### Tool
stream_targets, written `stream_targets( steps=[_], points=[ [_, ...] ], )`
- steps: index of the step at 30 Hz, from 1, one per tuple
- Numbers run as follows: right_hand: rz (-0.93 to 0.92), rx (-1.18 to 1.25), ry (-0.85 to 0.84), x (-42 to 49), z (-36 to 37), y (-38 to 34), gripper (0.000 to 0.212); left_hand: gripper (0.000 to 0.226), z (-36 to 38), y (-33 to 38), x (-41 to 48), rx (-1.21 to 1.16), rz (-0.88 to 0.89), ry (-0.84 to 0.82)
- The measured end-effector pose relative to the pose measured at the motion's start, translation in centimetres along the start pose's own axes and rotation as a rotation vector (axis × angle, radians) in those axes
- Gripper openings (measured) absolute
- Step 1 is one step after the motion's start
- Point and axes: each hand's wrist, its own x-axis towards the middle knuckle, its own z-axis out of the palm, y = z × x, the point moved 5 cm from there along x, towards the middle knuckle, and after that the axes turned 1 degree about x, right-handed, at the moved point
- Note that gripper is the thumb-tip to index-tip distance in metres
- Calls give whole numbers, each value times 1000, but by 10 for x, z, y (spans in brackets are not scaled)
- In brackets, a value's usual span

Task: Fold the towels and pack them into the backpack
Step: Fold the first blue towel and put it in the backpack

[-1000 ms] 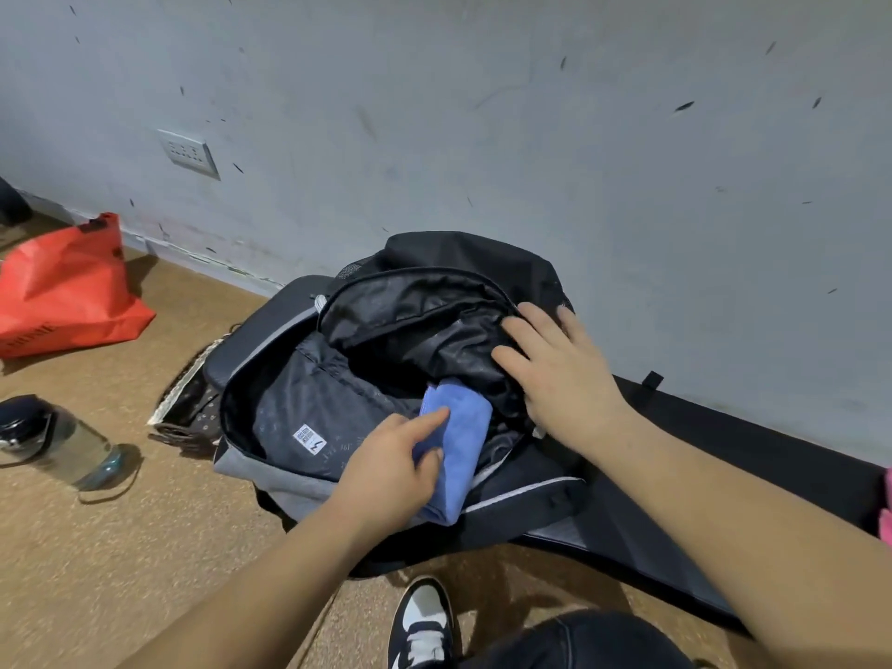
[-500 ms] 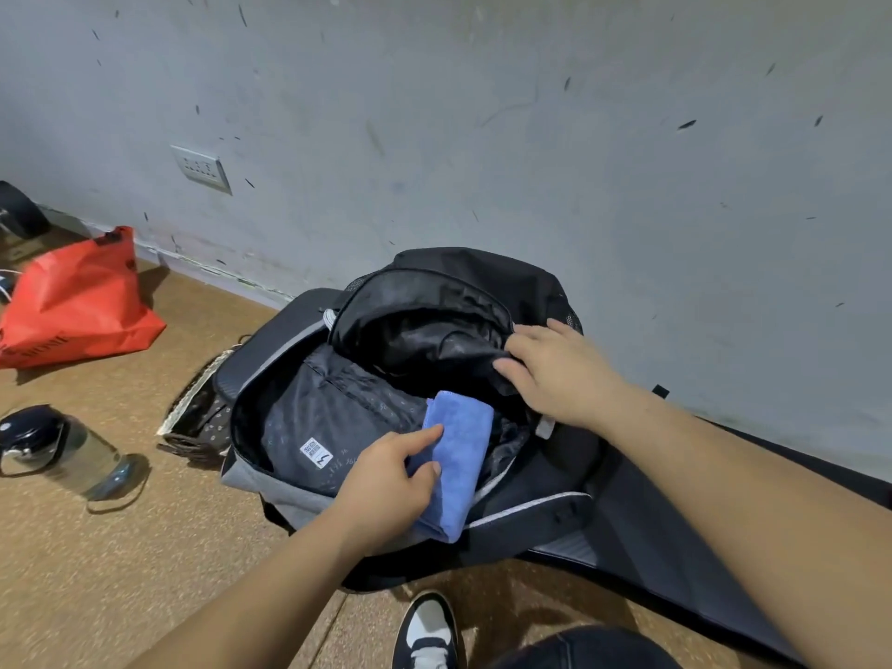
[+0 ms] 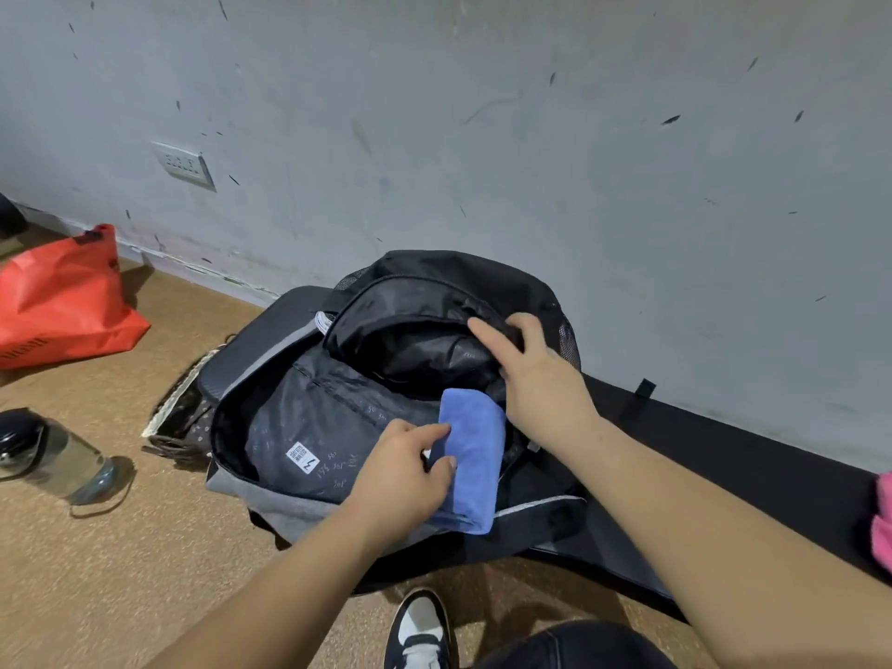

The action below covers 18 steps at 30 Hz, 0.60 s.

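A black and grey backpack (image 3: 299, 427) lies unzipped on the floor against the wall, its dark lining showing. A folded blue towel (image 3: 475, 451) sits at the right side of the opening, half over the front rim. My left hand (image 3: 403, 470) pinches the towel's left edge between thumb and fingers. My right hand (image 3: 536, 374) grips the black fabric at the upper right rim of the opening and holds it up, just above the towel.
A red bag (image 3: 62, 301) lies at the far left by the wall. A clear water bottle (image 3: 48, 456) with a black cap lies on the floor. A black mat (image 3: 724, 456) runs along the wall; something pink (image 3: 883, 523) shows at the right edge. My shoe (image 3: 420, 630) is below.
My right hand moved from lying on the backpack's rim to gripping and lifting the fabric. The left hand and towel have barely shifted.
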Motion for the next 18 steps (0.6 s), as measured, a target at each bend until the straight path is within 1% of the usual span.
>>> stream_targets(
  steps=[1,3,4,5,7,9,10,11,12,13,14,15,16,17,18],
  points=[
    [-79,-74,26,0,2,-5,90,47,-3,1,0,2,21,11],
    [-231,-171,67,0,5,-13,87,41,-9,-1,0,3,92,46],
    [-263,-171,22,2,6,-16,82,36,-13,-2,-1,8,133,75],
    [-256,-137,-64,3,8,-17,77,31,-16,-1,-2,10,172,105],
    [-182,-79,-310,2,12,-21,65,22,-23,3,-3,3,245,148],
    [-82,-2,-453,3,16,-20,55,20,-28,13,-6,3,315,143],
    [0,75,-509,3,17,-18,52,25,-28,19,-10,13,344,102],
    [65,150,-557,3,21,-15,51,36,-27,26,-15,51,364,27],
    [111,219,-594,4,24,-14,51,50,-22,32,-21,140,372,-58],
    [141,264,-605,4,26,-13,51,64,-16,34,-26,280,368,-115],
    [157,290,-586,5,26,-13,51,74,-10,34,-31,425,359,-136],
    [158,295,-550,4,25,-12,51,78,-4,34,-35,528,343,-137],
    [152,273,-504,3,22,-12,51,76,3,34,-38,576,330,-120],
    [132,201,-449,-1,19,-12,49,67,10,34,-40,581,326,-96],
    [96,79,-393,-4,17,-13,48,56,15,34,-40,558,329,-69]
  ],
)
